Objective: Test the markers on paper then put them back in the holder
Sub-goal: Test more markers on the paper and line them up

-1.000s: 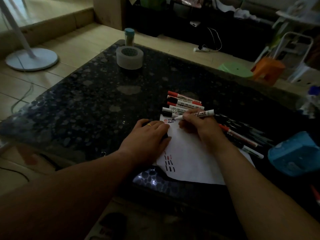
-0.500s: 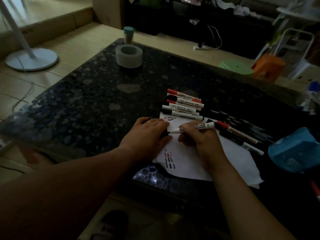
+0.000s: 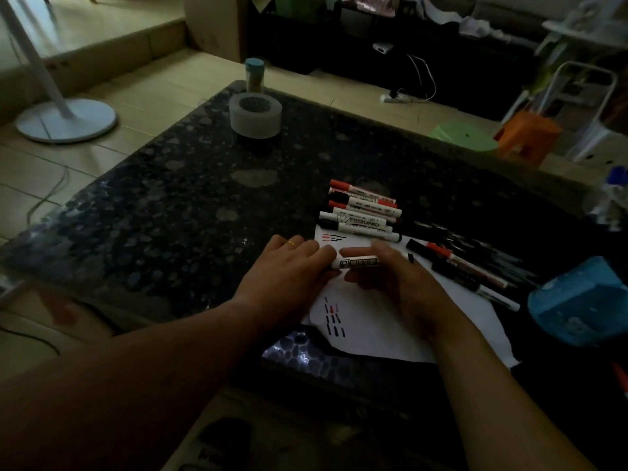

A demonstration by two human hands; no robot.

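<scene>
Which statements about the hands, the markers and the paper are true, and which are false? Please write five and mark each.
1. The left hand and the right hand hold one marker between them over the paper. True.
2. The paper is blank. False: it bears red and black dashes.
3. A tape roll stands near the far edge of the table. True.
4. The row of markers lies between the paper and the person. False: it lies beyond the paper's far edge.
5. The ring is on the right hand. False: it is on the left hand.
</scene>
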